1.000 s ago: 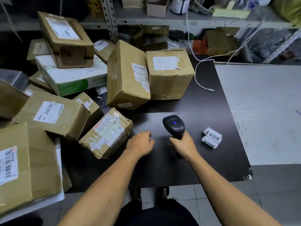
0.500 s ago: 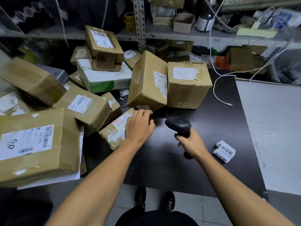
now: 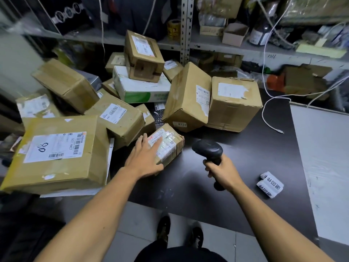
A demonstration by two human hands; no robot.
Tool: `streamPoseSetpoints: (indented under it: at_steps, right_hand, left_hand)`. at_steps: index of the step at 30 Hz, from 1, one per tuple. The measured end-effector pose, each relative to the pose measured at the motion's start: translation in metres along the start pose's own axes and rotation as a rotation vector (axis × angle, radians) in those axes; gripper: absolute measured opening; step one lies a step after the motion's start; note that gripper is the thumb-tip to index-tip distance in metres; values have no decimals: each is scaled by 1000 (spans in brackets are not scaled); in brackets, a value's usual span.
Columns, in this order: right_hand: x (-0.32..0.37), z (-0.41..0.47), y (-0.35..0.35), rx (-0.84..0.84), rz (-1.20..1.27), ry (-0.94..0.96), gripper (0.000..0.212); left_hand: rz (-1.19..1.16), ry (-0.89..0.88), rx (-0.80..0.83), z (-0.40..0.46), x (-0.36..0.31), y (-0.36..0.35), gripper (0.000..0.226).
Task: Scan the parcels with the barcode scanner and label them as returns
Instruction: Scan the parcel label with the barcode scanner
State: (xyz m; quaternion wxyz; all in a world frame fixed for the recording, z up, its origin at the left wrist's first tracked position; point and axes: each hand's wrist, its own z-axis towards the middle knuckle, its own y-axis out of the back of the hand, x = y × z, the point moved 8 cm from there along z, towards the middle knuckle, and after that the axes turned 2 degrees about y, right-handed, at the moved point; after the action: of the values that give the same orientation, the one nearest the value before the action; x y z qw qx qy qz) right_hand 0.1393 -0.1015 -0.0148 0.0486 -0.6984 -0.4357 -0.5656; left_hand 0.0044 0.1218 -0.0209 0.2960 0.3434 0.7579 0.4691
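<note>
A small taped cardboard parcel (image 3: 170, 143) lies on the black table (image 3: 236, 148) at the foot of a heap of parcels. My left hand (image 3: 145, 157) rests flat on its near end, fingers straight over the label. My right hand (image 3: 222, 173) grips the handle of a black barcode scanner (image 3: 207, 150), held upright just right of the parcel, head pointing left towards it. A roll of white return labels (image 3: 270, 184) with black characters lies on the table to the right of my right hand.
Several brown parcels fill the left and back, among them a large flat one (image 3: 56, 152) marked 06 and two upright boxes (image 3: 188, 97) (image 3: 234, 103). A white cable (image 3: 268, 118) trails across the table's far right. A grey surface (image 3: 324, 157) adjoins on the right; cluttered shelves stand behind.
My left hand has slid from the parcel's far end down onto its near end and flattened. The scanner has stayed beside the parcel. The view has shifted left and closer.
</note>
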Motion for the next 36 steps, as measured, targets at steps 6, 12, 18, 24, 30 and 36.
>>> streamPoseSetpoints:
  at_steps: [6, 12, 18, 24, 30, 36]
  right_hand:
    - [8, -9, 5, 17, -13, 34, 11]
    - [9, -19, 18, 41, -45, 57, 8]
    - [8, -27, 31, 79, -73, 64, 7]
    - [28, -34, 42, 161, -193, 110, 8]
    - [55, -39, 59, 168, -227, 155, 9]
    - [63, -37, 62, 134, -360, 95, 15]
  left_hand:
    - [187, -92, -194, -8, -24, 7, 99]
    - [72, -94, -368, -18, -55, -4, 112]
    - [-119, -131, -218, -7, -48, -1, 107]
    - [-73, -37, -181, -9, -49, 2, 114]
    - [-153, 4, -207, -16, -62, -6, 111]
    - [-121, 14, -237, -19, -67, -5, 107]
